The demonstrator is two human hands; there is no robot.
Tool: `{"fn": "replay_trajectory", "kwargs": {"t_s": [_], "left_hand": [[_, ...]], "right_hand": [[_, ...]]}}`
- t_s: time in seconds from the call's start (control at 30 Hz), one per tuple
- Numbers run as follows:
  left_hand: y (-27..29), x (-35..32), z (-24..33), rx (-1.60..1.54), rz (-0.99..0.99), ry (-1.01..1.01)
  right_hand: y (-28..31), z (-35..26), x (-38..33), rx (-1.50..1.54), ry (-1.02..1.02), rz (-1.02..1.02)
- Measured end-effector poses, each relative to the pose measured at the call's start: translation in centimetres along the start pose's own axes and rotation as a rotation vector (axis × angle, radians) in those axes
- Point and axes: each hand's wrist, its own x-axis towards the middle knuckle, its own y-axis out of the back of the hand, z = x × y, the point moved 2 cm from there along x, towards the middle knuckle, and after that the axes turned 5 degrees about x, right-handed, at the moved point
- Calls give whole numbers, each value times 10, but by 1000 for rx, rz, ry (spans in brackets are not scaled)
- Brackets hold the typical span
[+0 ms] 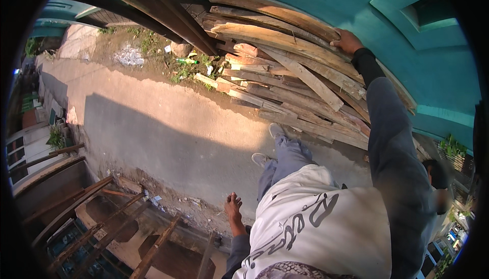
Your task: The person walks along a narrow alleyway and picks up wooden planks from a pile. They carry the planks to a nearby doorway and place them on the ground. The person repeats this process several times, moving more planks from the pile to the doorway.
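A pile of rough wooden planks (300,93) leans and lies along the turquoise wall, on the far right of the path. At the upper edge of the pile, my right hand (348,41) reaches out and is closed on the edge of a long plank (285,13) next to the wall. My thumb and fingertips bend over the wood; part of the grip is hidden. Low by my left side hangs my left hand (233,207), holding nothing, its fingers slightly bent and apart.
A concrete path (168,111) runs past my feet. Dark metal beams (173,14) cross the upper left. Wooden frames (112,233) stand at the lower left. Litter and weeds, with a green bottle (187,61), lie beside the planks. A window recess (430,11) is in the wall.
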Motion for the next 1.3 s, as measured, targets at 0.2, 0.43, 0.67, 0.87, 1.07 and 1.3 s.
{"fn": "replay_trajectory", "kwargs": {"t_s": [0.2, 0.43, 0.67, 0.87, 1.07, 1.3], "left_hand": [[-15, -2, 7, 20, -31, 1], [-19, 0, 19, 14, -39, -27], [-25, 0, 8, 20, -45, -11], [-35, 0, 8, -44, -7, -17], [-25, 7, -10, -98, 14, -14], [10, 23, -32, -117, 16, 72]], "right_hand": [[0, -13, -8, -203, 41, 33], [-4, 10, 0, -188, 48, 119], [-11, -21, -14, -363, 106, 362], [-28, -29, -33, -394, 164, 604], [-112, -70, -105, -155, -80, -63], [-184, -63, -175, -336, -235, -18]]}}
